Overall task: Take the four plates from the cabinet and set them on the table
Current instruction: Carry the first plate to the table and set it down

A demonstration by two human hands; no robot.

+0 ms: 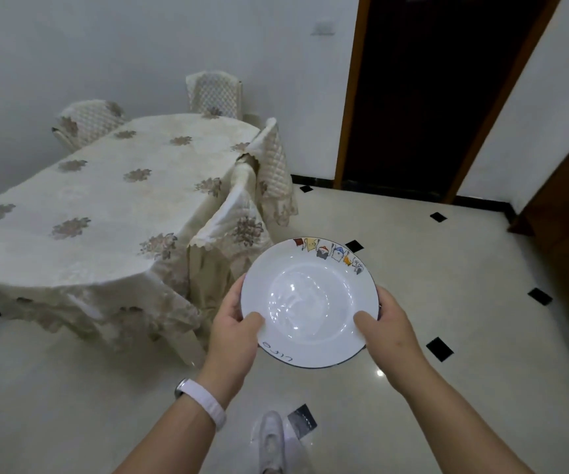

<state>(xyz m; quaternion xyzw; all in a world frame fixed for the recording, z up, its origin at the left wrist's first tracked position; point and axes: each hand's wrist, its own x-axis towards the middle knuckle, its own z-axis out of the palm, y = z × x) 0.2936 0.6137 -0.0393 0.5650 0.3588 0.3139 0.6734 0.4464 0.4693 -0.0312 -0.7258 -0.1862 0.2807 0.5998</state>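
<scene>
I hold a stack of white plates (310,299) level in front of me over the floor; only the top plate's face shows, with cartoon figures on its far rim and small writing on its near rim. A dark edge of a lower plate peeks out at the right. My left hand (233,331) grips the left rim, thumb on top. My right hand (385,331) grips the right rim the same way. The table (105,203), under a cream cloth with flower motifs, stands ahead to the left with nothing on it. The cabinet is out of view.
Cloth-covered chairs surround the table: two on its right side (238,230), one at the far end (214,94), one at the far left (88,121). A dark doorway (430,97) opens ahead right. Glossy tiled floor (464,268) lies between me and the table.
</scene>
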